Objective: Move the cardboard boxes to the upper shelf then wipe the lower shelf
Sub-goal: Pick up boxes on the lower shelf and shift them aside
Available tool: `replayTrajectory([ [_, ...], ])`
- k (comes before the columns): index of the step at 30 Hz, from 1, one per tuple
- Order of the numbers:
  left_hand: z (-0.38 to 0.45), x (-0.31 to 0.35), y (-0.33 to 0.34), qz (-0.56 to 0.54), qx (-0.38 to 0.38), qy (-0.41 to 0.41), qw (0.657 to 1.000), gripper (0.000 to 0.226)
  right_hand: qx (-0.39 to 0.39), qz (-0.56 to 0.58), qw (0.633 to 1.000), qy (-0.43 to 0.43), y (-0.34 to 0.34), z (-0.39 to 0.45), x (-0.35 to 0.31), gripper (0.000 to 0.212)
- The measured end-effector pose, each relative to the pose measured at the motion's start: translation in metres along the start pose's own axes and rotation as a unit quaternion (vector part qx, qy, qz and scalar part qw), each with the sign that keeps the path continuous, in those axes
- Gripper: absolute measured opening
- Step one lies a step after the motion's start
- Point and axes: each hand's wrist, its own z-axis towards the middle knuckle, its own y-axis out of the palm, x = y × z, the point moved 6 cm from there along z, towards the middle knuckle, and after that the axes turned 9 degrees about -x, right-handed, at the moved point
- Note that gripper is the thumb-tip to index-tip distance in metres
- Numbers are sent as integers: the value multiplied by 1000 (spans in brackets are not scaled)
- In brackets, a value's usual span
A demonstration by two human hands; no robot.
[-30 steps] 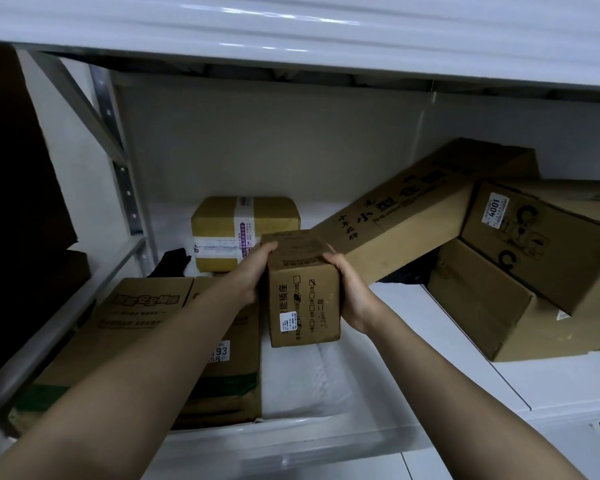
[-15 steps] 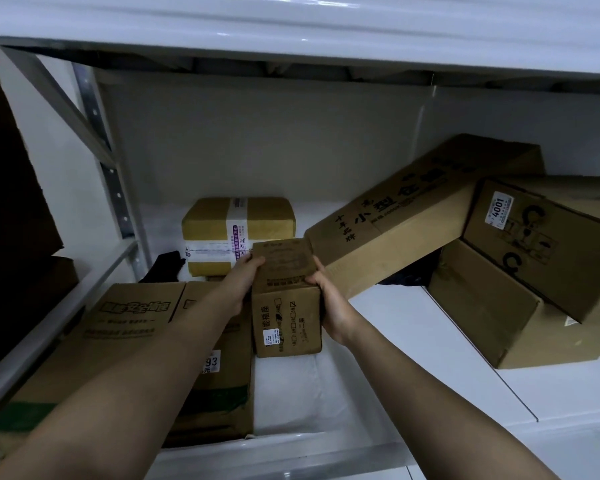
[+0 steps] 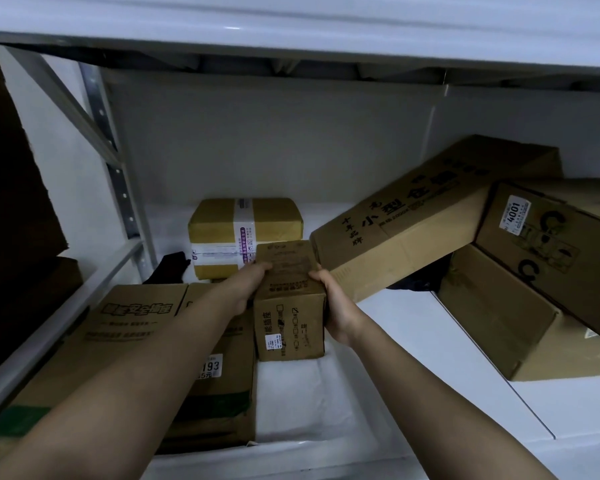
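A small upright cardboard box (image 3: 290, 306) stands near the middle of the white shelf (image 3: 395, 341). My left hand (image 3: 248, 284) grips its upper left side and my right hand (image 3: 336, 306) grips its upper right side. Left of it lie two flat cardboard boxes (image 3: 132, 334) side by side. A taped yellowish parcel (image 3: 245, 233) sits behind it. To the right, a long cardboard box (image 3: 426, 216) leans tilted over a stack of two large boxes (image 3: 541, 271).
The underside of another white shelf (image 3: 291, 26) runs across the top. A metal upright with a diagonal brace (image 3: 108, 150) stands at the left. A dark object (image 3: 168, 268) lies at the back left. A white cloth (image 3: 291, 400) lies on the shelf in front of the small box.
Both hands have carried the small box a little farther back and left on the shelf; it now stands lower, beside the flat boxes.
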Motion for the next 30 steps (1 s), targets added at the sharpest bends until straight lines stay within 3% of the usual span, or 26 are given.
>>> replayTrajectory([
  [4,-4,3,0,46,3,-27,999,25,27,-35,997,60,-9,3,3,48],
  [10,-11,2,0,75,25,-27,996,31,38,-104,989,101,-10,5,8,36],
  [16,-16,3,2,67,56,-3,996,29,62,-106,985,118,-10,0,6,39],
  [20,-20,20,5,129,105,60,984,59,113,-89,984,101,-16,-11,0,61],
  [25,-38,57,25,229,138,200,943,50,224,-46,971,75,-34,-33,-16,45],
  [30,-47,72,51,175,77,207,960,42,279,-27,957,81,-52,-56,-29,41],
])
